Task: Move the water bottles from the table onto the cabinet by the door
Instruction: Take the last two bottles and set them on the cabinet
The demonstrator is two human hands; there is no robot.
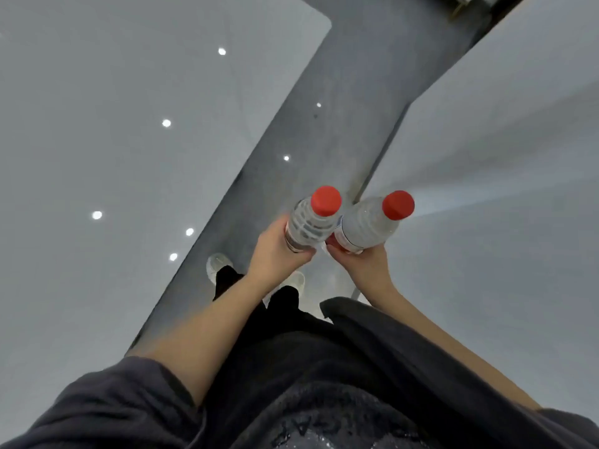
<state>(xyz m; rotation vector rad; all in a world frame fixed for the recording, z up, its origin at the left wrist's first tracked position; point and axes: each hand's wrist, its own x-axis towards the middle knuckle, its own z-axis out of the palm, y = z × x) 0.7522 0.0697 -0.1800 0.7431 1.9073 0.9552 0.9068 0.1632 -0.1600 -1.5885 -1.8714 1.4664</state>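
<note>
Item 1: left water bottle (312,222), clear plastic, red cap, ribbed shoulder. I am holding it upright in my left hand (275,251), fingers wrapped around the lower body, palm behind it. It is off any surface, carried in the air over the grey floor (324,124), between the pale surface (113,124) on my left and the second surface (502,157) on my right, nearer the right one's edge.

Item 2: right water bottle (368,225), same make, red cap, with a red-and-white label band low down. I am gripping it in my right hand (359,264), closed around the base and label, the cap tilting away towards the right surface. The two bottles are just beside each other, possibly touching at the shoulders; I cannot tell for certain.

Handling notes: both are looking full or nearly so, so I am judging them moderately heavy and bottom-weighted. Thin walls are likely giving under a hard squeeze; smooth plastic may be slipping if damp. Best hold is low on the body, at the label band, as now, not by the cap.

Destination: cabinet and door are not in view.
</note>
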